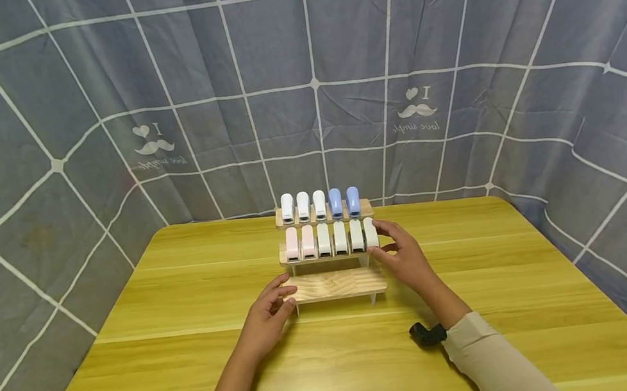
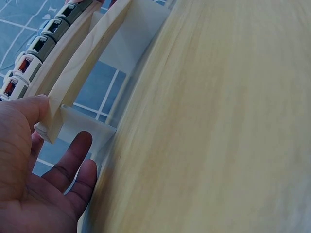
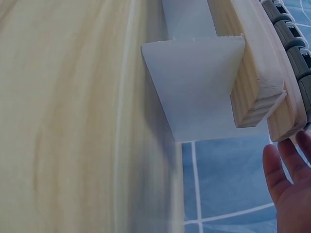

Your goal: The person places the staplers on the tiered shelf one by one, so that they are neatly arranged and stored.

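Observation:
A three-tier wooden display stand (image 1: 333, 285) holds mini staplers on its upper two shelves. The middle shelf carries two pink staplers (image 1: 292, 244) at the left and several pale grey-green ones to their right. At that row's right end, my right hand (image 1: 407, 257) holds the outermost pale stapler (image 1: 371, 233) between thumb and fingers. In the right wrist view its fingertips (image 3: 276, 167) are close to the shelf's end. My left hand (image 1: 266, 320) grips the left end of the lowest shelf (image 2: 80, 63), thumb on its upper face, the other fingers spread below.
On the top shelf are three white staplers (image 1: 303, 206) and two blue staplers (image 1: 353, 201). White side panels (image 3: 194, 87) prop the stand on the wood-grain table (image 1: 152, 356). A grey-blue checked curtain (image 1: 273, 45) hangs behind and along both sides.

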Motion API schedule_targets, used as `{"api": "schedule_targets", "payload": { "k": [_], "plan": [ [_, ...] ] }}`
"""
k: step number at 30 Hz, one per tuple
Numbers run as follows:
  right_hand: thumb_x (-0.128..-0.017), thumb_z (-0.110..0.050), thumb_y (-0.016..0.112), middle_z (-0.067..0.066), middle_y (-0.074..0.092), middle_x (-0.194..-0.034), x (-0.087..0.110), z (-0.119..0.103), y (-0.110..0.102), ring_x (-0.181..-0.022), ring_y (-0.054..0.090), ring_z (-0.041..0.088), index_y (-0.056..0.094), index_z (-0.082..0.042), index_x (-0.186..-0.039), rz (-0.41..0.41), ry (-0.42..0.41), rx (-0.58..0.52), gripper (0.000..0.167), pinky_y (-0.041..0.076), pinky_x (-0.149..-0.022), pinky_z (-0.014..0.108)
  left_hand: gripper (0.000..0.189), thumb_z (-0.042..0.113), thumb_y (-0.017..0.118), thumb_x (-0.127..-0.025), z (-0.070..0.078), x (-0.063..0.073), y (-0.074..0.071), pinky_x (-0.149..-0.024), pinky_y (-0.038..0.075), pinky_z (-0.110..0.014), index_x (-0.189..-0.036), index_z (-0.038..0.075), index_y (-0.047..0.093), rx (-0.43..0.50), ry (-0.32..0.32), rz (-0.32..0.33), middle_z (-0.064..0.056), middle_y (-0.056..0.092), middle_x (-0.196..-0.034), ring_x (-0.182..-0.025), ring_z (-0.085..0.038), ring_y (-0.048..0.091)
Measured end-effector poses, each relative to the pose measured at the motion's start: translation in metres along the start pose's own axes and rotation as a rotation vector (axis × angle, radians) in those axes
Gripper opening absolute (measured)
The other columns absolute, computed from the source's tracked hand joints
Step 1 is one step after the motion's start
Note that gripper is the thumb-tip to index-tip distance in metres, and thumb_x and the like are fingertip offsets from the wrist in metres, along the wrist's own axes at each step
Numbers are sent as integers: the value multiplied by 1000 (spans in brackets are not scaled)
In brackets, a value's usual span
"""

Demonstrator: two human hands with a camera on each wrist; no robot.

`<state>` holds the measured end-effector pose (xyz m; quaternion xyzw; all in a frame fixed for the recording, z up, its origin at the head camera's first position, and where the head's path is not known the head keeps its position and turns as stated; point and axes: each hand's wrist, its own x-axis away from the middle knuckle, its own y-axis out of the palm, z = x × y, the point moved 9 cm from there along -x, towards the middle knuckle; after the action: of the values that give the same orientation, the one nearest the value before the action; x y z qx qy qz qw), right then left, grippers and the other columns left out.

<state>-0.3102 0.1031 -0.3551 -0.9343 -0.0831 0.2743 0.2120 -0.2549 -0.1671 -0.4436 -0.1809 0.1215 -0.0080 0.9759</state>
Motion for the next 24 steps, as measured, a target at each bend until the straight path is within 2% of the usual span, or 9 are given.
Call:
{"api": "schedule_targets", "payload": {
  "k": [11, 13, 18, 24],
  "plan": [
    [-93, -4, 70, 26, 49, -139, 1, 3, 1, -125, 50, 44, 46, 6, -142, -16, -24, -29, 56, 47, -90, 61, 20, 10, 63, -99, -3, 3, -1, -91, 48, -37, -117, 10, 71, -10, -4, 10, 1, 47, -149, -121, -24, 56],
    [-93, -5, 71, 22, 50, -139, 1, 14, 1, -126, 51, 41, 47, 2, -143, -19, -34, -23, 57, 47, -90, 59, 19, 10, 63, -99, -3, 4, -1, -90, 48, -35, -117, 11, 71, -7, -5, 10, 2, 47, -149, -119, -23, 57],
    [-94, -13, 71, 15, 50, -142, 8, 44, -7, -127, 51, 35, 47, -6, -146, -36, -35, 44, 57, 49, -92, 51, 18, 10, 65, -97, -2, 4, -3, -88, 49, -33, -114, 10, 71, -7, -7, 25, 3, 50, -147, -115, -21, 58],
    [-93, -13, 71, 15, 51, -142, 25, 42, -35, -124, 53, 32, 52, -5, -142, -30, -61, 168, 53, 50, -90, 51, 24, 12, 64, -98, 1, 3, -11, -89, 49, -33, -121, 9, 69, 20, -1, 34, -2, 50, -147, -111, -23, 61]
  ]
}}
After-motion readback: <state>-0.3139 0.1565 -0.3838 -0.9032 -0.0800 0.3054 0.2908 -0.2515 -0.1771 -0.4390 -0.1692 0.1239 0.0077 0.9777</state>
